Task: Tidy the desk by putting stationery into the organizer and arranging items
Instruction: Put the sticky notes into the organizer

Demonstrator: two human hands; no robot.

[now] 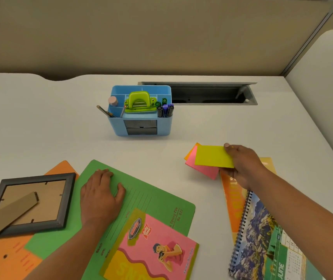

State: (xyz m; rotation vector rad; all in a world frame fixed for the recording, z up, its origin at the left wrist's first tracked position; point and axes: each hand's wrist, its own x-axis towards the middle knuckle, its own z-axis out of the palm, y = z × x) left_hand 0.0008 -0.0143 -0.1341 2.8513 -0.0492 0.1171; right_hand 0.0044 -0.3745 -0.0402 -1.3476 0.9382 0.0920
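A blue desk organizer [162, 127] stands at the middle of the desk, holding a green hole punch [139, 103], several markers [165, 109], a pencil and a pink-capped item. My right hand [242, 165] grips a yellow sticky-note pad [212, 156], just above a pink pad [200, 168] and an orange pad [190, 152] fanned out on the desk. My left hand [99, 197] rests flat, fingers apart, on a green spring file [157, 201].
A grey picture frame [60, 201] lies face down on an orange folder [6, 257] at the left. A pink exercise book [153, 249] lies on the green file. A spiral calendar [262, 239] and an orange book [232, 201] sit right. An open cable tray [212, 93] is behind the organizer.
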